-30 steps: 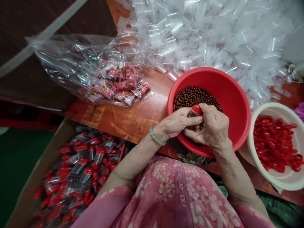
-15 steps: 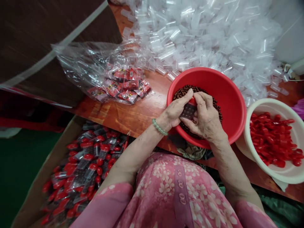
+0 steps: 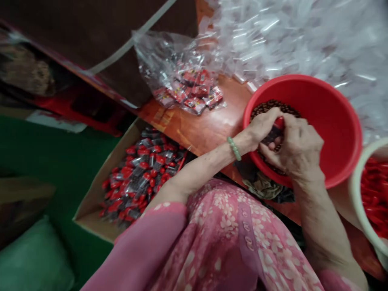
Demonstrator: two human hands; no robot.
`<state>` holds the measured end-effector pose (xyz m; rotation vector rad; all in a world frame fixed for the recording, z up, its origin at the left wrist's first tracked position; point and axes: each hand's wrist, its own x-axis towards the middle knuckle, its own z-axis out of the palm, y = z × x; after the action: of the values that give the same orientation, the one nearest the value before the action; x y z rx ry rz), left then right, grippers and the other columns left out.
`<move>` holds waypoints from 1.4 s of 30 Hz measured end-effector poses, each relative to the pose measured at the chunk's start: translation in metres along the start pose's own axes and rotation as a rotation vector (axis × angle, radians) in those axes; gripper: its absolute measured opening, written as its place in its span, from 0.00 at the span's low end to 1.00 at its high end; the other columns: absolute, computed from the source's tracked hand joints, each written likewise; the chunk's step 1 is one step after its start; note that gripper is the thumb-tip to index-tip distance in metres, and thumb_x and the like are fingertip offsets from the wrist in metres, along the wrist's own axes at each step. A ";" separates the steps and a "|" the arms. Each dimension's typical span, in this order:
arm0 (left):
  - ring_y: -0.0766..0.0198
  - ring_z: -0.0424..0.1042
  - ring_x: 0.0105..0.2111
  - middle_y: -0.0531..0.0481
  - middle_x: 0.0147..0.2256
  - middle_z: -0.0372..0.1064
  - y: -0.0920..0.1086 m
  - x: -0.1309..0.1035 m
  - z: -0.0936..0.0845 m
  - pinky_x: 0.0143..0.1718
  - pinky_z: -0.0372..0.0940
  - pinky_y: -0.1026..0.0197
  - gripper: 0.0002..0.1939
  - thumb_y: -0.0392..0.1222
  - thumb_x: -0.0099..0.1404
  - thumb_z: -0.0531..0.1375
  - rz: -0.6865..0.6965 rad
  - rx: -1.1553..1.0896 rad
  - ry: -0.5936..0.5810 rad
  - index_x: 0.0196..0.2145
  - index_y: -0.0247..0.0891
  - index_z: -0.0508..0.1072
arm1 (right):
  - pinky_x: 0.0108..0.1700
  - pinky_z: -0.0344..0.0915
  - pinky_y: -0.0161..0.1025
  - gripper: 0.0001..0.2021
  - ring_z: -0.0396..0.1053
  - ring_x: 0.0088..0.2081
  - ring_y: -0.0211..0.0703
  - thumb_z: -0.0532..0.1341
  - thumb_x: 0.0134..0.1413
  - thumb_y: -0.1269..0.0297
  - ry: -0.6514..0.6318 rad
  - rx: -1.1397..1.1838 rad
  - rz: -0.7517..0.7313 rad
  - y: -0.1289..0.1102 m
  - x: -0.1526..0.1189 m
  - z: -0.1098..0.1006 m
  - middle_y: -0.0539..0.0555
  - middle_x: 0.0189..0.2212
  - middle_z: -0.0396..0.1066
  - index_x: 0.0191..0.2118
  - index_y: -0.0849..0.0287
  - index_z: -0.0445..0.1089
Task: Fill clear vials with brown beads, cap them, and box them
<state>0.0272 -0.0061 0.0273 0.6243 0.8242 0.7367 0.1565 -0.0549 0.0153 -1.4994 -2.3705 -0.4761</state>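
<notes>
Over the red bowl (image 3: 330, 121), both hands are closed around one small clear container (image 3: 274, 132) with a red cap at its upper end. Dark brown balls seem to fill it. My left hand (image 3: 262, 126), with a green bead bracelet (image 3: 234, 148) at the wrist, grips the container from the left, thumb near the cap. My right hand (image 3: 304, 147) wraps it from the right and covers part of the cap. Whether the cap is fully seated is hidden by the fingers. Loose brown balls (image 3: 274, 106) lie in the bowl beneath.
Left of my lap, a cardboard box (image 3: 91, 214) holds many red-capped containers (image 3: 142, 169). A clear bag (image 3: 163, 52) of red packets (image 3: 197, 91) lies on the table (image 3: 224, 125). Clear empty containers (image 3: 287, 36) are heaped behind the bowl. A cream tub (image 3: 356, 190) holds red caps (image 3: 374, 194).
The view has swung left, so the bowl and hands appear farther right. My right hand has turned over the container's capped end, and both hands still hold it.
</notes>
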 end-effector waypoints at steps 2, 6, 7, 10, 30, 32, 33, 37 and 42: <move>0.70 0.61 0.15 0.56 0.18 0.60 0.001 -0.006 -0.003 0.22 0.57 0.66 0.16 0.45 0.77 0.46 0.053 0.084 -0.005 0.33 0.38 0.64 | 0.47 0.71 0.49 0.41 0.73 0.53 0.61 0.61 0.63 0.45 -0.010 0.104 -0.002 -0.001 -0.003 -0.004 0.72 0.57 0.71 0.71 0.67 0.52; 0.70 0.65 0.20 0.54 0.23 0.64 0.006 -0.049 -0.043 0.29 0.64 0.64 0.21 0.49 0.79 0.40 0.248 0.170 -0.160 0.43 0.36 0.69 | 0.50 0.75 0.56 0.49 0.72 0.59 0.64 0.59 0.65 0.39 -0.126 0.375 0.087 -0.004 -0.023 -0.016 0.72 0.69 0.60 0.78 0.57 0.34; 0.69 0.67 0.22 0.53 0.25 0.65 0.006 -0.065 -0.062 0.31 0.65 0.63 0.21 0.49 0.79 0.42 0.320 0.183 -0.158 0.44 0.36 0.69 | 0.47 0.76 0.56 0.48 0.74 0.56 0.65 0.56 0.65 0.35 -0.199 0.402 0.086 -0.003 -0.031 -0.019 0.72 0.66 0.64 0.77 0.57 0.38; 0.66 0.71 0.24 0.52 0.27 0.70 -0.002 -0.119 -0.135 0.31 0.67 0.62 0.24 0.61 0.73 0.50 0.416 0.296 0.100 0.45 0.36 0.71 | 0.47 0.75 0.53 0.36 0.78 0.48 0.60 0.50 0.68 0.36 -0.420 0.420 -0.048 -0.001 -0.056 -0.021 0.65 0.53 0.76 0.68 0.59 0.62; 0.54 0.76 0.54 0.41 0.51 0.78 0.017 -0.079 -0.225 0.61 0.69 0.49 0.17 0.49 0.75 0.53 0.750 1.537 0.780 0.50 0.39 0.76 | 0.42 0.70 0.45 0.14 0.73 0.40 0.51 0.56 0.71 0.59 -0.288 0.314 0.106 -0.064 -0.055 -0.014 0.60 0.40 0.77 0.49 0.64 0.72; 0.54 0.75 0.54 0.41 0.51 0.77 0.035 -0.023 -0.200 0.62 0.68 0.50 0.14 0.44 0.75 0.53 0.813 1.593 0.623 0.49 0.38 0.76 | 0.43 0.71 0.46 0.14 0.73 0.41 0.52 0.57 0.71 0.59 -0.292 0.335 0.138 -0.067 -0.057 -0.012 0.60 0.41 0.76 0.50 0.64 0.72; 0.53 0.73 0.55 0.40 0.51 0.77 0.041 0.001 -0.190 0.62 0.67 0.48 0.12 0.42 0.74 0.55 0.794 1.635 0.580 0.48 0.37 0.76 | 0.43 0.71 0.46 0.14 0.73 0.42 0.52 0.57 0.71 0.59 -0.296 0.347 0.151 -0.067 -0.058 -0.012 0.61 0.42 0.76 0.50 0.64 0.72; 0.45 0.71 0.56 0.31 0.51 0.75 0.052 0.073 -0.165 0.61 0.66 0.42 0.13 0.37 0.70 0.60 0.648 1.778 0.434 0.49 0.30 0.74 | 0.47 0.73 0.48 0.14 0.73 0.44 0.52 0.56 0.71 0.58 -0.286 0.371 0.179 -0.068 -0.060 -0.009 0.61 0.45 0.76 0.52 0.62 0.71; 0.52 0.67 0.63 0.34 0.61 0.69 0.047 0.139 -0.137 0.67 0.61 0.52 0.18 0.32 0.70 0.57 0.719 1.824 0.214 0.57 0.30 0.71 | 0.48 0.74 0.52 0.16 0.74 0.45 0.54 0.55 0.72 0.58 -0.274 0.369 0.198 -0.071 -0.058 -0.007 0.61 0.47 0.77 0.53 0.63 0.71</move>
<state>-0.0360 0.1579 -0.0690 2.5957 1.3823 0.4907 0.1162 -0.1336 -0.0106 -1.6765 -2.3002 0.2174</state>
